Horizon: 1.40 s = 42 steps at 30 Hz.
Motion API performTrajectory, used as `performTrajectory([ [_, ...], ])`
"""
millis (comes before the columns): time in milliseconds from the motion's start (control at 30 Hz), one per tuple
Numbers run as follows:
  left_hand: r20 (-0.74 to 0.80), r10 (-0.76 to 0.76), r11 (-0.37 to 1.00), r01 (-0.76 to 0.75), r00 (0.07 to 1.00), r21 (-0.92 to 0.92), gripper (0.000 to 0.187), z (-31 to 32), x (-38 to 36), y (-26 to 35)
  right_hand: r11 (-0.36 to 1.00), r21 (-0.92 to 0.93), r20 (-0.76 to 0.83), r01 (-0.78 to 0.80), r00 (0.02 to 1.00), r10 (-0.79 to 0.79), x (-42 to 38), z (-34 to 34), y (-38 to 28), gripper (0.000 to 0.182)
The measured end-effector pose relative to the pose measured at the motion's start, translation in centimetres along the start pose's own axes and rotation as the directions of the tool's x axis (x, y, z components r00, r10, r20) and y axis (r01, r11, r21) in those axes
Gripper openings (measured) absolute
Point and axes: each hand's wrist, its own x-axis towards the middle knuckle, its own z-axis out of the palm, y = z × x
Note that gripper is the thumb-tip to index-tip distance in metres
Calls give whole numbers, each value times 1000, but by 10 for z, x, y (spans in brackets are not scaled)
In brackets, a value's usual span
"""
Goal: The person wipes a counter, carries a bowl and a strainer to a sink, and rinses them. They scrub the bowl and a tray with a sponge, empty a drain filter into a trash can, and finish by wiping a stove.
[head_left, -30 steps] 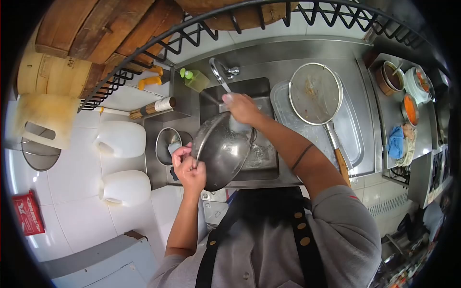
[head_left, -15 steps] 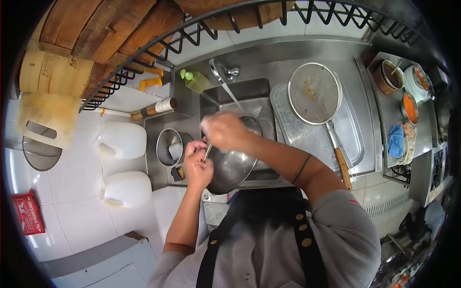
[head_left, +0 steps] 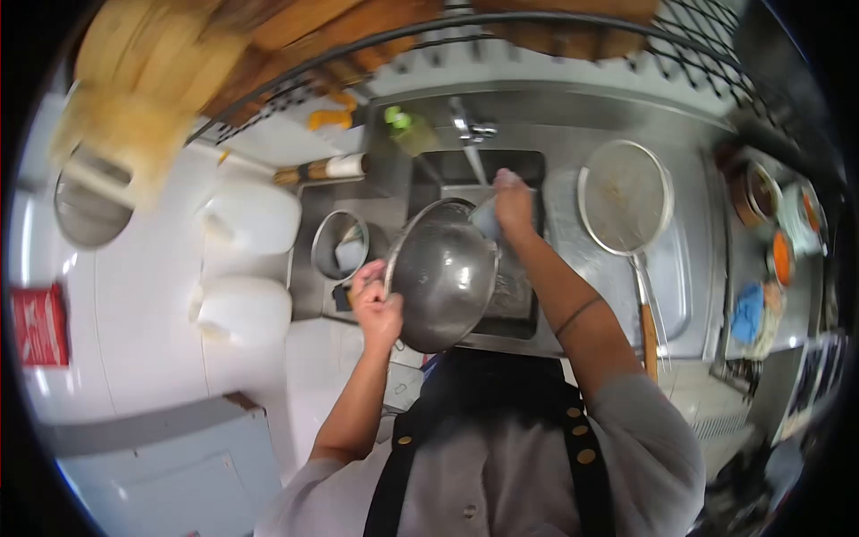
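Observation:
A large metal bowl (head_left: 445, 282) is tilted over the sink (head_left: 519, 304), its dull, shiny side facing up. My left hand (head_left: 378, 309) is closed on the rim at the bowl's left. Beyond the bowl's upper right edge, my right hand (head_left: 514, 208) is closed around a pale, bluish-grey pad (head_left: 486, 217), blurred and partly hidden by the fingers. Just above that hand is the faucet (head_left: 465, 134), its spout pointing down into the basin.
A long-handled strainer (head_left: 626, 197) lies over a clear tray (head_left: 689, 295) on the right. Left of the sink stand a metal pot (head_left: 318, 246) and two white jugs (head_left: 255, 210). A soap bottle (head_left: 412, 134) is behind; a black wire rack (head_left: 537, 18) hangs overhead.
My right hand has moved right and away from the left hand, and the pad now shows in it. My left hand stays at the rim; the view has shifted.

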Motion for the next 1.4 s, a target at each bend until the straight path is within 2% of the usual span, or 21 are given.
performTrajectory([
  [33,2,-51,998,50,999,50,27,-1,-1,-2,1000,17,52,16,999,-16,-4,25,-13,36],
  [67,-53,-127,991,124,991,-46,27,3,-3,-13,966,258,56,24,998,-40,-13,51,-26,33],
  [167,-118,-306,939,279,945,-200,28,16,-8,-44,980,183,218,76,969,-115,-53,102,-108,27],
  [200,-141,-384,900,335,913,-280,26,22,-8,-46,931,364,321,-14,941,-111,-63,123,-119,32],
  [233,-147,-462,848,387,875,-362,25,28,-8,-47,940,274,481,-201,876,47,-68,138,-135,39],
  [300,-134,-507,821,430,851,-376,27,32,-9,-47,841,334,667,-425,737,108,-52,167,-127,42],
  [367,-111,-574,749,466,811,-472,28,32,-11,-54,892,379,506,-246,863,23,-25,157,-113,42],
  [400,-108,-561,755,455,820,-472,29,31,-12,-55,849,416,474,-325,875,103,-6,138,-97,33],
  [433,-113,-565,745,447,817,-496,29,31,-10,-55,661,569,472,-489,853,224,13,115,-84,23],
  [467,-133,-550,768,436,825,-469,29,32,-9,-52,472,757,482,-452,874,64,38,100,-29,17],
  [500,-153,-536,789,427,831,-441,29,33,-8,-48,398,653,469,-645,756,456,57,73,-49,17],
  [533,-181,-504,803,381,845,-459,26,37,-5,-43,354,649,466,-673,720,514,72,54,-42,22],
  [700,-213,-285,946,238,935,-221,25,75,13,-54,473,481,615,-738,669,418,64,18,-47,30],
  [767,-159,-40,999,40,986,-1,22,89,21,-45,752,85,629,-653,621,468,40,20,-65,32],
  [833,-98,168,980,-155,981,128,19,104,25,-31,736,-49,618,-675,558,553,22,22,-78,30],
  [967,202,319,855,-373,926,360,13,140,11,-26,689,342,475,-638,751,459,30,17,3,30],
  [1100,377,305,903,-392,874,178,15,149,15,-28,791,347,360,-504,851,384,2,-9,-13,33],
  [1200,456,284,879,-420,843,228,49,177,41,-50,853,338,234,-398,913,333,-14,-23,6,38],
  [1267,352,315,901,-394,881,181,50,189,72,-51,900,274,208,-338,935,287,-30,-31,-2,43],
  [1300,305,294,913,-361,906,191,49,196,91,-55,910,280,221,-304,943,248,-31,-37,5,49],
  [1400,412,-97,993,61,906,102,48,225,156,-89,931,227,236,-285,944,231,-45,-47,-21,40],
])
